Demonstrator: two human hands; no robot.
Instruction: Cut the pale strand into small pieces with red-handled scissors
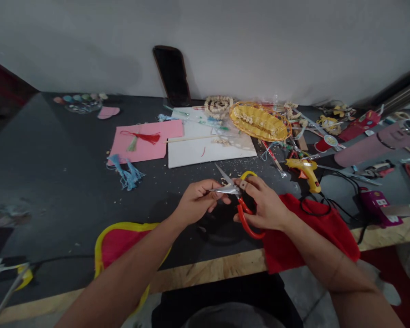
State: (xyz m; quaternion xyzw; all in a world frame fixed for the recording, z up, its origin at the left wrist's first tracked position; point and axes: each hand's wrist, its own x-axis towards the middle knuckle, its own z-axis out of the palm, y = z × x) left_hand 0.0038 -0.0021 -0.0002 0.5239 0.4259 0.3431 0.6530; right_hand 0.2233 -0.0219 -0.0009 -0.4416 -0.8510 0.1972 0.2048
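Observation:
Red-handled scissors (248, 218) are in my right hand (268, 205), their blades parted and pointing left above the dark table. A small pale piece (243, 184) shows by the right fingers; its kind is unclear. My left hand (200, 198) is closed in a pinch right at the lower blade, and whatever sits between its fingertips is too small to name. Just beyond both hands lies a white sheet (184, 155), with small crumbs scattered on the table in front of it.
Red cloth (314, 237) hangs over the front edge under my right forearm. To the right are a yellow glue gun (305, 172) and a pink bottle (379, 145). A yellow basket (259, 122), a phone (172, 75), pink paper (140, 152) and a blue tassel (128, 173) lie beyond.

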